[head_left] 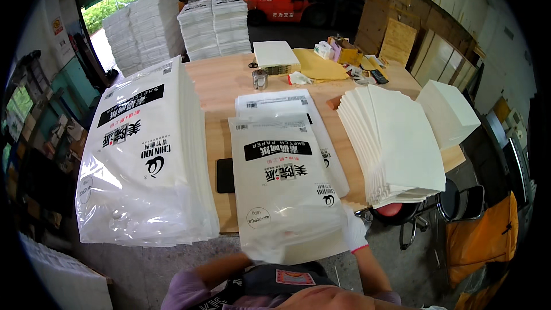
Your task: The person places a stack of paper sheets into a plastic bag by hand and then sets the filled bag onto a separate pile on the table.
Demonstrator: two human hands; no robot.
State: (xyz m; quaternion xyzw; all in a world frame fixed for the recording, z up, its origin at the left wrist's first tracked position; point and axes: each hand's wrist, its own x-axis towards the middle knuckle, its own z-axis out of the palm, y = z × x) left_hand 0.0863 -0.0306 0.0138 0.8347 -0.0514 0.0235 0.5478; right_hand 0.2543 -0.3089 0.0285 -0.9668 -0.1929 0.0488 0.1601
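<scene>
In front of me a clear printed plastic bag [275,192] lies over the near edge of the table, with off-white paper [318,247] showing at its lower end. My right hand [356,231], in a white glove with a red cuff, is closed at the right edge of this paper; its thumb is hidden. The forearm on my left reaches to the bag's lower left corner, where my left hand is covered by cloudy plastic and its fingers cannot be made out. Beneath the bag lie more printed bags [330,158], flat on the table.
A tall pile of filled bags [143,155] stands at left. On the right are fanned white paper stacks [396,143] and a white block of paper [447,112]. A black flat object [225,175], metal cup [260,80] and calculator [379,76] lie on the wooden table [221,89]. A red forklift [281,7] stands behind.
</scene>
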